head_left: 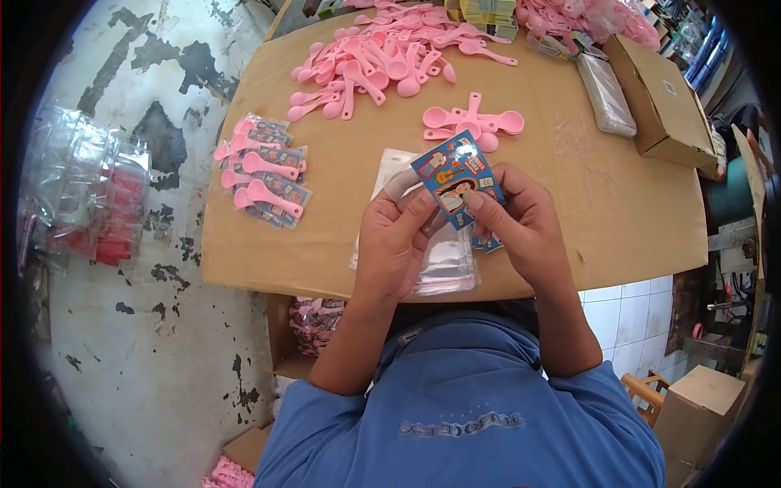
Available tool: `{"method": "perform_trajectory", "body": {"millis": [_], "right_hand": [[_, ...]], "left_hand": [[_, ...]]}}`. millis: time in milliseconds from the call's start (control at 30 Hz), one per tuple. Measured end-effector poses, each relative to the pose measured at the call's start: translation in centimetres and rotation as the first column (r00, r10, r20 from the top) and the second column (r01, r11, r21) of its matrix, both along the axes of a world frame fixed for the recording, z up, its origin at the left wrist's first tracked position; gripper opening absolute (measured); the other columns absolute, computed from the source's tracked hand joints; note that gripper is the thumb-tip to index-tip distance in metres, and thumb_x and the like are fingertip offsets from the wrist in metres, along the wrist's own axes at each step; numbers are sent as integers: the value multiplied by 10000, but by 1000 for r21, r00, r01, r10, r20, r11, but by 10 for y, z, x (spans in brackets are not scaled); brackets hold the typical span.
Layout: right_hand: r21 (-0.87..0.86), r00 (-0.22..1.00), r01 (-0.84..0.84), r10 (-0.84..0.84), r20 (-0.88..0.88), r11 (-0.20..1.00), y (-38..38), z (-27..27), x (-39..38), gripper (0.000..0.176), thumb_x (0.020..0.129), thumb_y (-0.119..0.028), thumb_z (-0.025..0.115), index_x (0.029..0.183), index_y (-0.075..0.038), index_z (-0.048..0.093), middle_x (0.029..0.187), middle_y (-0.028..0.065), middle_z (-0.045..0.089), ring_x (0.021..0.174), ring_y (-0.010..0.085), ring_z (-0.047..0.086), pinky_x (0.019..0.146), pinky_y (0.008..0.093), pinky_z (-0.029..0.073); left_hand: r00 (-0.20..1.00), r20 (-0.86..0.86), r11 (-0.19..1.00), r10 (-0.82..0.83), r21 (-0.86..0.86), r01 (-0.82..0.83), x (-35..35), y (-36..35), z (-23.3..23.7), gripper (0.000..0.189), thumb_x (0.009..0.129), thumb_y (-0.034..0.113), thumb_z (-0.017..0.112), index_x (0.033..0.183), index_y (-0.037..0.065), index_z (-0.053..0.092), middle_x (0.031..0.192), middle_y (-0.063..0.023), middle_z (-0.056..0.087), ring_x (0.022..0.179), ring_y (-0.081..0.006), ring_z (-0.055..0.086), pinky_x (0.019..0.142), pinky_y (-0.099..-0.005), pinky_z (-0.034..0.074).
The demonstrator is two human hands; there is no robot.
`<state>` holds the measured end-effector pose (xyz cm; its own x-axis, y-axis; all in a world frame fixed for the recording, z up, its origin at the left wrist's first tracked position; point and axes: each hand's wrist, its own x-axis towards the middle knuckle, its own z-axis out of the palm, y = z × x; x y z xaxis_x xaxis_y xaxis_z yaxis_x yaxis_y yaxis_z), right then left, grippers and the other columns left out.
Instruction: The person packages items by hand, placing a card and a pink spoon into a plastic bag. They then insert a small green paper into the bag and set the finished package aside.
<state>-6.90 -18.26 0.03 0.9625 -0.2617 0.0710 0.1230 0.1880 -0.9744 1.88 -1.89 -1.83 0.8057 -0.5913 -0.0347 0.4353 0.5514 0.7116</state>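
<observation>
sticker card (454, 177) is up off the table, held between both hands just above the stack of clear bags (449, 264) at the near edge of the cardboard tabletop (618, 203). left hand (394, 244) is closed, thumb and fingers pinched on the card's lower left corner (it may also be gripping a bag mouth, there's clear film by the thumb, can't tell). right hand (525, 228) is closed too, thumb pressed on the card's face, fingers behind. a blue edge pokes out under the right hand, probably more cards, not clear enough to say.

progress, judging by what's lying around:
- done: a small batch of bagged sets (264, 171) lies to the left, well apart from the hands, each one a pink spoon plus a card in a bag.
- staged: a few loose spoons (476, 124) sit just beyond the card.
- left: a big spoon heap (382, 57) at the far side, a card stack (488, 12) behind it, and a thick pile of bags under the hands. so early on, i'd say, far more loose than packed.
- the card in hand isn't in a bag yet, and no spoon is held.

also on the table, right side: a cardboard box (663, 102) with a flat pack of clear film (606, 93) beside it.
</observation>
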Motion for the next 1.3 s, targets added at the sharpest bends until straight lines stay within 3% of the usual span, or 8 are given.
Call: {"method": "perform_trajectory", "body": {"millis": [167,333,533,667,867,967,1067,1300], "right_hand": [[3,985,166,-166,45,986,7,3,-4,182,1039,-175,673,1118,-13,650,903,-7,655,724,28,570,648,210,477],[-56,978,210,-211,-10,976,-2,-7,-18,175,1041,-167,668,1123,-15,641,904,-6,653,726,30,576,641,197,472],[-39,993,21,-25,-115,999,5,1,-19,190,1032,-168,682,1134,-14,641,902,-6,649,737,29,581,647,203,485],[-33,987,154,-155,-33,987,13,-8,-5,209,1027,-164,687,1160,-6,648,913,0,657,754,41,600,653,218,498],[-189,989,-67,40,-143,980,10,-12,-8,216,1025,-147,687,1162,18,659,935,17,668,751,49,602,650,221,493],[-98,986,-57,41,-164,994,4,-9,-6,249,1013,-131,701,1192,32,643,932,30,676,747,64,625,656,223,511],[42,990,112,-108,-94,993,8,-9,0,258,995,-104,719,1193,28,618,942,46,688,749,77,650,662,229,535],[85,992,115,-110,-59,990,12,-19,3,213,983,-74,727,1141,-11,597,970,59,693,808,84,667,698,243,554]], "left_hand": [[973,-49,971,227,-72,-230,7,-1,7,299,1047,87,631,1327,-17,611,1283,-160,693,1208,-252,683,1001,-378,609],[964,-5,950,265,-168,-262,11,3,4,336,1068,65,569,1394,-19,557,1360,-167,656,1312,-270,623,1060,-391,579],[975,-11,960,220,-178,-218,6,-4,9,375,1070,40,541,1439,-13,497,1448,-223,584,1363,-314,578,1100,-445,555],[976,-43,960,214,-176,-218,4,-8,5,397,1067,29,538,1457,-15,474,1461,-263,560,1374,-333,567,1110,-462,547],[980,-5,970,200,-139,-199,8,-10,1,392,1059,46,567,1437,-27,494,1445,-271,574,1317,-322,612,1063,-426,571],[989,1,983,149,-112,-148,8,-12,-3,386,1056,56,579,1426,-29,510,1427,-266,591,1253,-299,654,1034,-418,585],[987,9,982,158,-103,-157,8,-14,-8,377,1055,62,587,1414,-28,523,1403,-254,612,1193,-279,685,1007,-414,599],[998,-16,991,58,-119,-59,-2,-18,-8,347,1040,66,632,1370,-20,567,1326,-169,678,1108,-191,703,949,-331,585]]}}
